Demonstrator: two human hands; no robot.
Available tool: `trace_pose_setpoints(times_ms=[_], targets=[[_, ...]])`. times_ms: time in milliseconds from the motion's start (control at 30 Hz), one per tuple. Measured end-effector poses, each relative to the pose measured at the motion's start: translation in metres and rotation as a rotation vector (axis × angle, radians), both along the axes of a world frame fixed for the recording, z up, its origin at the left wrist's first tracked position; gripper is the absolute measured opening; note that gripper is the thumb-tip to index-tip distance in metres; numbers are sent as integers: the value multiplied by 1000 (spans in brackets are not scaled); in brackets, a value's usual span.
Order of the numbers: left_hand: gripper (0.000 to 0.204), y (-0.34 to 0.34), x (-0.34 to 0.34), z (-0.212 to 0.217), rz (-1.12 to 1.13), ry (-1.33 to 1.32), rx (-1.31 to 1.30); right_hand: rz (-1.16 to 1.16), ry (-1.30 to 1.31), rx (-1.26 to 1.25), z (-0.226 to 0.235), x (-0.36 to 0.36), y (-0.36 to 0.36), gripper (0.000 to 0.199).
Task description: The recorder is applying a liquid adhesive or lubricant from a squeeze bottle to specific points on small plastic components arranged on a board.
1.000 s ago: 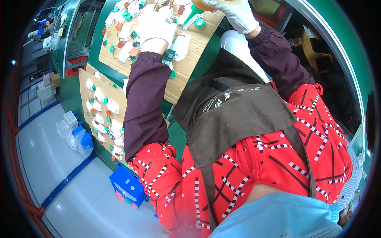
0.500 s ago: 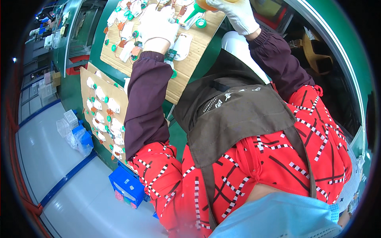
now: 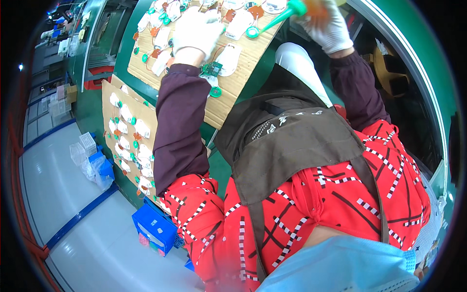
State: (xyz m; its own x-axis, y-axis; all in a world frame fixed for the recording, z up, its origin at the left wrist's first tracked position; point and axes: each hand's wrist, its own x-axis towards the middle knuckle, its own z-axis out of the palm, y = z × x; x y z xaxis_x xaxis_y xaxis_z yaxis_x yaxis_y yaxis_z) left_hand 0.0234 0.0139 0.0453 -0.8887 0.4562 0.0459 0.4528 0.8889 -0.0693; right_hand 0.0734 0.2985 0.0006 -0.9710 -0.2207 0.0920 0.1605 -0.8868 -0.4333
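The white-gloved left hand (image 3: pixel 197 30) pressed flat, fingers spread, on small white plastic pieces (image 3: pixel 228 58) covering a brown cardboard sheet (image 3: pixel 238 90). Above that sheet's right edge, the white-gloved right hand (image 3: pixel 327 24) gripped a green-tipped tool (image 3: pixel 277 18). The pieces looked light and fragile, best pinched by their edges.

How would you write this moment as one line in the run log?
left hand: gloved, flat on parts on brown cardboard sheet | right hand: gloved, holds green plastic tool | second cardboard sheet: leaning below

A single head-worn fisheye view looks steeply down the wearer's torso, close above the brown corrugated cardboard sheet (image 3: pixel 243 73) on the green workbench (image 3: pixel 253 85).
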Motion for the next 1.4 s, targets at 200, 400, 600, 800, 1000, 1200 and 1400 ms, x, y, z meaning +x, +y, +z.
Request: trace_pose_setpoints(times_ms=[200, 400, 600, 800, 1000, 1200, 1400], targets=[[38, -56, -54, -22, 179, -131, 400, -128, 34, -3, 15, -8, 12, 41], [46, -19, -48, -23, 238, -16, -34, -54, -2, -51, 15, -14, 2, 40], [46, -36, -32, -25, 117, 114, 125, -56, 1, -49, 15, -18, -6, 40], [48, -46, -18, -13, 214, -250, 182, -61, -36, -78, 13, -17, -13, 36], [24, -44, -12, -9, 71, -199, 134, -65, -5, -62, 14, -18, -10, 34], [33, -38, -29, -10, 250, -19, 239, -72, 13, -28, 20, -19, -24, 34], [46, -1, -37, -5, 338, -248, -66, -77, 31, 15, 25, -22, -29, 34]])
